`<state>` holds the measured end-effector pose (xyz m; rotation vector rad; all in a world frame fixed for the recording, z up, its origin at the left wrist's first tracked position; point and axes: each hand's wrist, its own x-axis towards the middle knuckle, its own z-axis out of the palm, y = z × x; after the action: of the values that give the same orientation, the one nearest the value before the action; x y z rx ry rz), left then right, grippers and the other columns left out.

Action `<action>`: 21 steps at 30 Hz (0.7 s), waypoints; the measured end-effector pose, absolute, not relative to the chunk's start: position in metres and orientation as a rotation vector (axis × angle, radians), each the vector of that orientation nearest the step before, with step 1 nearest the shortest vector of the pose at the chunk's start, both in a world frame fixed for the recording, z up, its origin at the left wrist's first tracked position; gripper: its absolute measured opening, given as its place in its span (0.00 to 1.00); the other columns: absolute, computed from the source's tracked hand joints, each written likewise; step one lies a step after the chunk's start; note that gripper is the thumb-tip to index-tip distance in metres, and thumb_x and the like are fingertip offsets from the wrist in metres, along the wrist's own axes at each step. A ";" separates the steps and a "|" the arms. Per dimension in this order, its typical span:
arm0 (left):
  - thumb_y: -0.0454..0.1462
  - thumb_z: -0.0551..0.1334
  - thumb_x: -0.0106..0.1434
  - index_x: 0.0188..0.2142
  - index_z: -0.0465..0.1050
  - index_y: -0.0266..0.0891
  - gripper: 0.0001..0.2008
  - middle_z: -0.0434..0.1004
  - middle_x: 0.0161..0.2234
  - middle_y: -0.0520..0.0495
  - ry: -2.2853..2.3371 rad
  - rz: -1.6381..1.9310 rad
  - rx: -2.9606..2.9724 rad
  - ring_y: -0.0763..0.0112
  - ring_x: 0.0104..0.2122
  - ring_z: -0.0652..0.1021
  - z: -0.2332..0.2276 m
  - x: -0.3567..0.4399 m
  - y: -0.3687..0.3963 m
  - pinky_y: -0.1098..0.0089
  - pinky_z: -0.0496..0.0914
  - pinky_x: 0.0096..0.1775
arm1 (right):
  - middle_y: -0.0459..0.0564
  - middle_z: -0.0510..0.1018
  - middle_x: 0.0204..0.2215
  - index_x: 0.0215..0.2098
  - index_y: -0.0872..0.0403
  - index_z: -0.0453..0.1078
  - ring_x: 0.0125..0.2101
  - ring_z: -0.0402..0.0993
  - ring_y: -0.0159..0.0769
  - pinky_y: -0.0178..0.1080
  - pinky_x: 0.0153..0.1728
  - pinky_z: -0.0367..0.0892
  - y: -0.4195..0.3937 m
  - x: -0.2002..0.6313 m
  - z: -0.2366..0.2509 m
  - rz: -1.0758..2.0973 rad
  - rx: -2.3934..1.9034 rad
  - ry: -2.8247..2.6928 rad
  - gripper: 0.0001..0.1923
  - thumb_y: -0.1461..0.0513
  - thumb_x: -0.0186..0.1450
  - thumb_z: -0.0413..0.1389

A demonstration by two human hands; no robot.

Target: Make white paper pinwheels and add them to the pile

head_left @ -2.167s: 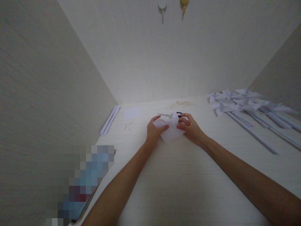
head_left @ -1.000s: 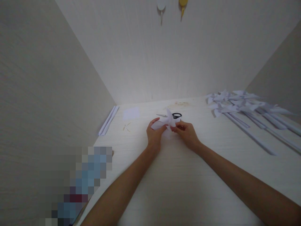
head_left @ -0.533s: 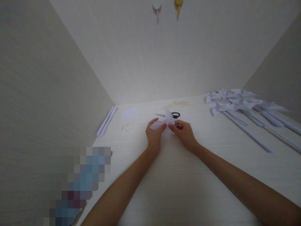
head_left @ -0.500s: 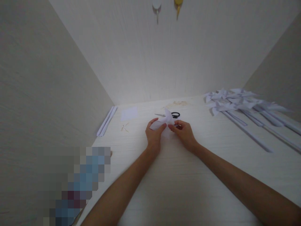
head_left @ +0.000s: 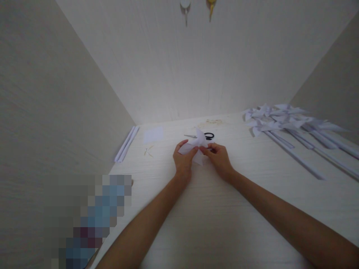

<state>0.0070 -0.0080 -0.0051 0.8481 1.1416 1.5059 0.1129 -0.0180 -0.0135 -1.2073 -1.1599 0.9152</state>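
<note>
At the near left edge a pixelated patch (head_left: 92, 220) is seen, its content unreadable. Two bare forearms are stretched forward over the pale table (head_left: 213, 224). Midway across it, the left hand (head_left: 183, 158) and the right hand (head_left: 218, 158) are brought together around a folded white paper piece (head_left: 198, 144), which is held just above the tabletop; the left fingers are curled around its left flaps, and the right thumb and fingers are pinched on it near its centre. Just behind the paper, black-handled scissors (head_left: 204, 135) are laid flat. Further left, a small white paper square (head_left: 153, 134) and some thin sticks (head_left: 148, 151) are found, and rolled paper strips (head_left: 126, 144) are laid along the left wall. To the far right, a heap of finished paper pinwheels (head_left: 283, 119) is spread out, the long stems pointing nearward. Two small objects (head_left: 198, 5) are hung on the back wall.
</note>
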 end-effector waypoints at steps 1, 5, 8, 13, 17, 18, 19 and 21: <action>0.33 0.67 0.36 0.37 0.66 0.37 0.25 0.71 0.26 0.51 1.141 1.504 0.848 0.74 0.26 0.72 -0.005 0.007 -0.008 0.71 0.67 0.30 | 0.44 0.70 0.17 0.19 0.56 0.67 0.18 0.62 0.28 0.33 0.19 0.57 -0.018 0.113 -0.014 0.916 -1.207 -1.144 0.12 0.54 0.48 0.58; 0.34 0.67 0.36 0.37 0.67 0.37 0.24 0.71 0.26 0.51 1.143 1.480 0.864 0.74 0.25 0.71 -0.008 0.007 -0.007 0.72 0.67 0.29 | 0.43 0.69 0.17 0.20 0.55 0.65 0.18 0.62 0.28 0.33 0.19 0.58 -0.017 0.113 -0.016 1.014 -1.175 -1.009 0.12 0.56 0.45 0.60; 0.35 0.68 0.36 0.37 0.68 0.37 0.24 0.71 0.25 0.52 1.124 1.461 0.889 0.75 0.25 0.71 -0.009 0.006 -0.006 0.72 0.67 0.29 | 0.41 0.69 0.18 0.21 0.54 0.63 0.18 0.63 0.27 0.33 0.19 0.59 -0.015 0.114 -0.018 1.155 -1.074 -0.888 0.13 0.57 0.43 0.62; 0.35 0.68 0.36 0.35 0.69 0.37 0.22 0.71 0.24 0.52 1.125 1.425 0.916 0.76 0.23 0.71 -0.008 0.007 -0.007 0.73 0.66 0.28 | 0.37 0.67 0.20 0.22 0.52 0.56 0.18 0.62 0.24 0.29 0.18 0.57 -0.015 0.113 -0.013 1.226 -0.922 -0.748 0.19 0.62 0.40 0.63; 0.35 0.68 0.36 0.33 0.69 0.38 0.21 0.72 0.25 0.51 1.102 1.419 0.920 0.75 0.24 0.72 -0.008 0.008 -0.008 0.72 0.67 0.29 | 0.36 0.66 0.21 0.22 0.52 0.52 0.19 0.63 0.24 0.28 0.17 0.57 -0.015 0.113 -0.009 1.261 -0.887 -0.698 0.22 0.63 0.38 0.63; 0.35 0.68 0.36 0.34 0.69 0.38 0.21 0.72 0.25 0.51 1.089 1.417 0.918 0.74 0.25 0.72 -0.008 0.007 -0.008 0.72 0.67 0.29 | 0.36 0.66 0.22 0.22 0.52 0.52 0.19 0.63 0.24 0.28 0.17 0.57 -0.014 0.114 -0.009 1.270 -0.886 -0.697 0.22 0.63 0.38 0.63; 0.35 0.68 0.36 0.34 0.69 0.38 0.21 0.72 0.26 0.51 1.071 1.410 0.915 0.74 0.25 0.72 -0.007 0.006 -0.008 0.72 0.67 0.29 | 0.37 0.67 0.22 0.23 0.51 0.52 0.19 0.64 0.24 0.29 0.17 0.58 -0.013 0.116 -0.009 1.279 -0.884 -0.702 0.22 0.63 0.38 0.63; 0.35 0.67 0.37 0.35 0.69 0.37 0.22 0.72 0.26 0.51 0.999 1.344 0.914 0.75 0.24 0.72 -0.005 0.001 -0.006 0.73 0.66 0.28 | 0.37 0.67 0.22 0.23 0.51 0.53 0.19 0.65 0.25 0.29 0.17 0.59 -0.010 0.120 -0.011 1.300 -0.880 -0.727 0.23 0.64 0.38 0.63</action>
<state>0.0012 -0.0065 -0.0047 0.9143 0.9989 1.3437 0.1202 -0.0100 -0.0110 -0.8798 -0.7270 1.2998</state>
